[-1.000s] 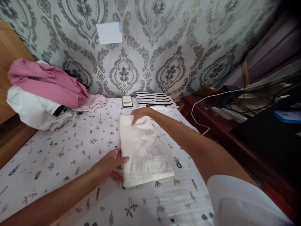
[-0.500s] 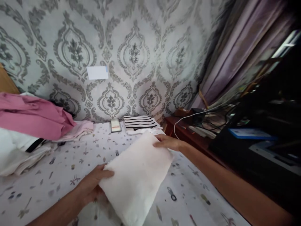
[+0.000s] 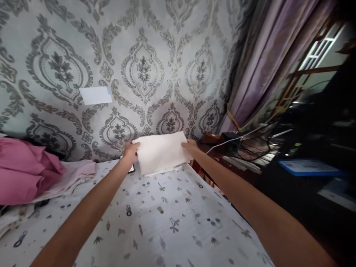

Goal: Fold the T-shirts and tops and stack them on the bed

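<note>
A folded white cloth [image 3: 162, 152] is stretched between my two hands at the far end of the bed, close to the wall. My left hand [image 3: 130, 151] pinches its upper left corner, thumb on top. At its right edge, my right hand [image 3: 191, 147] grips the cloth the same way. The cloth lies over the spot of the folded striped garment, which it hides. Beside my left wrist, a small dark-edged flat item [image 3: 131, 169] shows in part on the sheet.
Pink clothing [image 3: 27, 170] is heaped at the left on the patterned bed sheet [image 3: 150, 222]. On the right stands a reddish-brown cabinet [image 3: 213, 163] with cables and a blue-edged item [image 3: 308, 167]. A purple curtain [image 3: 258, 63] hangs above. White paper [image 3: 96, 95] is on the wall.
Both hands have carried the white cloth forward, away from me, onto the striped garment near the wall. The cloth has turned level, and the view has shifted somewhat to the right.
</note>
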Demonstrator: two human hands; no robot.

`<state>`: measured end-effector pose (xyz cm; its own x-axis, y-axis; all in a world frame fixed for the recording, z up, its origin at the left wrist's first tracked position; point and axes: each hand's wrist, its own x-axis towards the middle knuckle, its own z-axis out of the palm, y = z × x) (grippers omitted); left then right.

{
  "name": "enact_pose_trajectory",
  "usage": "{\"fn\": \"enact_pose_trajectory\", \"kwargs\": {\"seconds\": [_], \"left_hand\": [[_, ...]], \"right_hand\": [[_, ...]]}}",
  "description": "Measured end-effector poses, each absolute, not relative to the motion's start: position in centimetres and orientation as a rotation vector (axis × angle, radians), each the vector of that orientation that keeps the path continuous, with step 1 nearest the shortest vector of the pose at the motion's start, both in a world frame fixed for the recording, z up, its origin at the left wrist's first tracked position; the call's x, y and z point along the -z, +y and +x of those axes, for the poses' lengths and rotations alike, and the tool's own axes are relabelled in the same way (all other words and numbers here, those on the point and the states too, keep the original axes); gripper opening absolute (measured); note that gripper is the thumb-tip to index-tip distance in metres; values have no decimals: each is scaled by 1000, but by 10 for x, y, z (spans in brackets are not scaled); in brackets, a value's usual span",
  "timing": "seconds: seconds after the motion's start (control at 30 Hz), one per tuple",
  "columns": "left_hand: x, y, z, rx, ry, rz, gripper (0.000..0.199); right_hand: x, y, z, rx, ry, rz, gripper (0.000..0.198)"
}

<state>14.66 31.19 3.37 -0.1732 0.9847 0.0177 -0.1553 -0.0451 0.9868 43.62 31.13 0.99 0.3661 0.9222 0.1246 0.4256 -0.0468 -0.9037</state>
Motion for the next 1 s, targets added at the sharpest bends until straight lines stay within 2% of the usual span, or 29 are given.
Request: {"fn": "enact_pose_trajectory", "kwargs": {"seconds": [0.3,0.5,0.63,0.73,0.83,0.93,1.0], "left_hand": [[43,353,153,-1329,1603,1205,52],[35,356,150,-1263,1701,1400,61],[27,336,150,-1241,1792,1500,68],[30,311,163,-1277,1779,1910,65],[42,297,180,-1057,1653,2372,56],[55,299,189,-817,1600,2364,51],[58,304,189,-778,1607,2323,52]], "right_hand": [[45,337,427,-490,-1240,-1976,36],[32,342,431,-287,-1320,-1967,30],[24,329,411,-138,-1298,-1993,42],[27,316,380,91,-1483,-1832,49],[45,309,350,206,-1768,-1688,48],[67,309,336,177,-1852,-1763,45],[76,310,335,165,-1856,-1803,45]]}}
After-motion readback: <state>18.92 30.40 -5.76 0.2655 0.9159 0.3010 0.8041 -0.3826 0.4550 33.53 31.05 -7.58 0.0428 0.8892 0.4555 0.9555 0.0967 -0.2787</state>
